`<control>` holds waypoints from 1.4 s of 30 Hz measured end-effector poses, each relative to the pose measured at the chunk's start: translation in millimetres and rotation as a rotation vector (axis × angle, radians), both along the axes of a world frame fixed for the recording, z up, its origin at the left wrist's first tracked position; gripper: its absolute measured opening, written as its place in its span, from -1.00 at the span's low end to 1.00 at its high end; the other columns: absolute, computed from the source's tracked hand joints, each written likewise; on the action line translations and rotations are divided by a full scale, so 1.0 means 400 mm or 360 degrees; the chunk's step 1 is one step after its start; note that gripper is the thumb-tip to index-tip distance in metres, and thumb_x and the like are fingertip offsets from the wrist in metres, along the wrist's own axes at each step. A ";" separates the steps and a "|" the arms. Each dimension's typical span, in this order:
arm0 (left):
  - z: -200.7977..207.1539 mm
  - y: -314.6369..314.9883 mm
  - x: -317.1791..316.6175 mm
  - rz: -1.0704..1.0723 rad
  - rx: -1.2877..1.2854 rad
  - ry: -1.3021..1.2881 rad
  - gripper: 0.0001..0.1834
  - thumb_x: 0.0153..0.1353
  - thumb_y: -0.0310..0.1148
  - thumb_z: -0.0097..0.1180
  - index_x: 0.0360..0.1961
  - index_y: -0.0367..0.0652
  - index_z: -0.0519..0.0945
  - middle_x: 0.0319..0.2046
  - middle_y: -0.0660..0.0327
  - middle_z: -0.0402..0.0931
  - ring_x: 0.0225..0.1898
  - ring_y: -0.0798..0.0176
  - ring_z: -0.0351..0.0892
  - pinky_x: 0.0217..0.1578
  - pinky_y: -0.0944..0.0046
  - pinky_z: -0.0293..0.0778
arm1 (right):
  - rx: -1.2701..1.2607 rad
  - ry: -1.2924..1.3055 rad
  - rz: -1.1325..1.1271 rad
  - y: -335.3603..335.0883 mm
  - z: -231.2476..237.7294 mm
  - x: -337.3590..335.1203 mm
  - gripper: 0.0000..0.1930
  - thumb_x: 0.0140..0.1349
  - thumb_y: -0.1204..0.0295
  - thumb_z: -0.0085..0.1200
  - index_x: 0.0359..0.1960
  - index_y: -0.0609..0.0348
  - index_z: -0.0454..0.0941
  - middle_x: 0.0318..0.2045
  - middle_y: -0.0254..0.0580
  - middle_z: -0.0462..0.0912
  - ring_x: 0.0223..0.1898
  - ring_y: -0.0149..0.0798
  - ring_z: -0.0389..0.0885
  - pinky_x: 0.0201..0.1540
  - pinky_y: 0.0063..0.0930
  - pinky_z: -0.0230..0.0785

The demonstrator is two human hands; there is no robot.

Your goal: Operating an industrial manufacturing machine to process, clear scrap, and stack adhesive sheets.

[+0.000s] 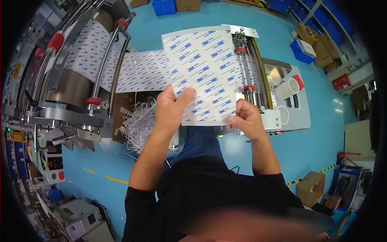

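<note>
Between my hands I hold up a stack of white sheets with a repeated blue print on the top one. My left hand grips its lower left side, the thumb lying on the printed face. At the lower right corner, my right hand pinches the edge between thumb and fingers. How many sheets there are I cannot tell. Behind it, a printed web of the same pattern runs from the roller machine on the left toward the smaller roller machine on the right, partly hidden by the stack.
A cardboard box full of shredded white strips stands below the web. White tubes lie on the right machine's table. A blue bin and cardboard boxes sit at the far right. An open carton rests on the floor at lower right.
</note>
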State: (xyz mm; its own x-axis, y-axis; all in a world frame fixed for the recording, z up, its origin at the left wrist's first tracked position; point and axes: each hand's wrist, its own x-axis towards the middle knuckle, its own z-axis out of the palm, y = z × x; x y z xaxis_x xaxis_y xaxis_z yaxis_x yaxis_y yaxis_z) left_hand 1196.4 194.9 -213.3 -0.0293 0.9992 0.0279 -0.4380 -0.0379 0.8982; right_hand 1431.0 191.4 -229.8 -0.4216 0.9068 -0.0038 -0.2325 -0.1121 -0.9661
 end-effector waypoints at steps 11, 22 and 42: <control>-0.005 0.001 -0.043 0.0117 0.0062 -0.0326 -0.69 0.34 -0.46 0.04 0.07 -0.34 0.44 -0.01 0.08 0.55 -0.08 0.35 0.57 -0.03 0.34 0.48 | 0.0236 0.0564 0.0393 0.027 -0.015 -0.023 -0.81 0.37 0.36 0.00 -0.33 0.21 0.36 -0.43 -0.07 0.55 -0.52 -0.40 0.50 -0.42 -0.58 0.41; -0.001 0.005 -0.043 0.0127 0.0023 -0.0314 -0.67 0.34 -0.42 0.05 0.08 -0.34 0.43 -0.02 0.08 0.55 -0.10 0.38 0.57 -0.09 0.38 0.49 | 0.0137 0.0620 -0.0144 0.017 0.020 -0.024 -0.72 0.40 0.19 -0.06 -0.19 0.20 0.36 -0.47 -0.17 0.51 -0.55 -0.38 0.43 -0.45 -0.52 0.34; -0.079 0.005 0.053 -0.0359 -0.0060 0.0216 -0.69 0.37 -0.36 -0.01 0.07 -0.28 0.41 -0.21 0.11 0.60 -0.33 0.33 0.60 -0.29 0.38 0.48 | 0.0534 -0.1119 -0.1493 0.175 -0.005 0.573 -0.33 0.18 0.59 0.11 0.30 0.26 0.07 -0.23 -0.07 0.63 -0.26 -0.34 0.62 -0.25 -0.54 0.49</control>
State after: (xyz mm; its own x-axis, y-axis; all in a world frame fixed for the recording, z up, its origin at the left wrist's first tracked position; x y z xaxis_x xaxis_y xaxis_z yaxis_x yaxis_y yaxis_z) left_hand 1217.4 196.8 -244.9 0.1954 0.9805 -0.0208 -0.3072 0.0813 0.9482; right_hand 1660.3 261.6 -231.8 0.3974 0.8580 0.3253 0.4962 0.0973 -0.8628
